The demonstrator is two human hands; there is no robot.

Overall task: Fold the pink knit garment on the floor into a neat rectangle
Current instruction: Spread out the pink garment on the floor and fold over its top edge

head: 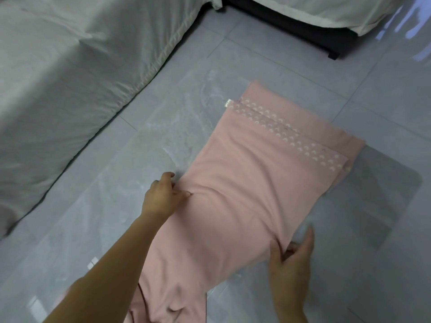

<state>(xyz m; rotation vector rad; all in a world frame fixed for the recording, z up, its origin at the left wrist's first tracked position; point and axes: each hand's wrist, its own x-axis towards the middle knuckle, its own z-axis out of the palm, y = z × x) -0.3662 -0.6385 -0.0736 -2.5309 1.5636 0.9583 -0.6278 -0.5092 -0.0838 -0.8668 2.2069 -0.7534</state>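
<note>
Pink garment (235,197) flat on the floor (177,127), pinched at both sides.
Right hand (291,259) nearest, left hand (163,197) beyond, each pinching an edge; carrying both evenly toward the far dotted band (291,138) should keep the fold square.

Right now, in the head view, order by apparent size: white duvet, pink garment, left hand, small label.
1. white duvet
2. pink garment
3. left hand
4. small label
The duvet runs off the frame, yet shows most.
</note>
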